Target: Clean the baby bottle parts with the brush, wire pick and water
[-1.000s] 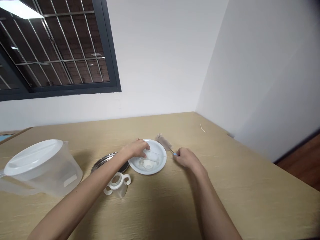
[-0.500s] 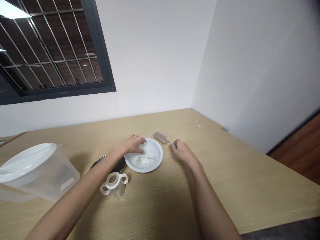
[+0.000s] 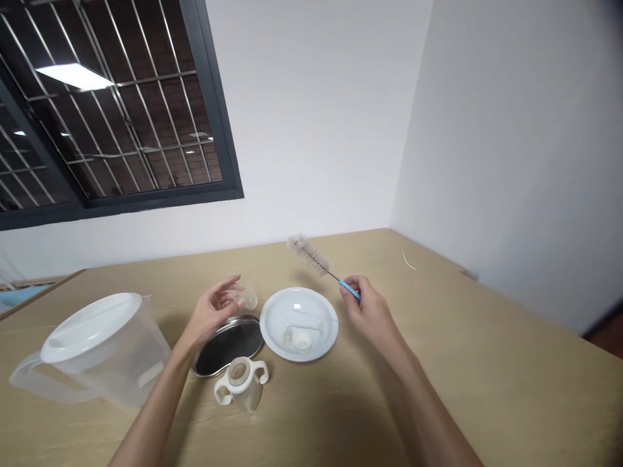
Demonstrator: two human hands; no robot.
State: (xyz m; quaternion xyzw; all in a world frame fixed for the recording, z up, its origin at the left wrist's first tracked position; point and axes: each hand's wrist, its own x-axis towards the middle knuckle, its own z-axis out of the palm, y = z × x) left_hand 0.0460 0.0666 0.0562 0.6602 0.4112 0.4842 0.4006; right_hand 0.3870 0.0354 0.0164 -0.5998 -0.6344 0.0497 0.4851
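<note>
In my right hand, closed round its blue handle, is a bottle brush raised above the table with bristles pointing up and left. My left hand grips a small clear dome-shaped cap over the back of a dark kidney-shaped metal tray. Between my hands sits a white bowl, which holds a small white ring-like piece, a thin straw-like part and other clear bits I cannot make out. Close in front of the tray stands a translucent baby bottle with a white two-handled collar.
A large translucent pitcher with a white lid stands at the left, its handle facing left. A thin pale strip lies at the table's far right. Behind the table are a white wall and a barred window.
My left hand has lifted the clear cap out of the bowl and carried it left over the tray. My right hand has raised the bottle brush off the table.
</note>
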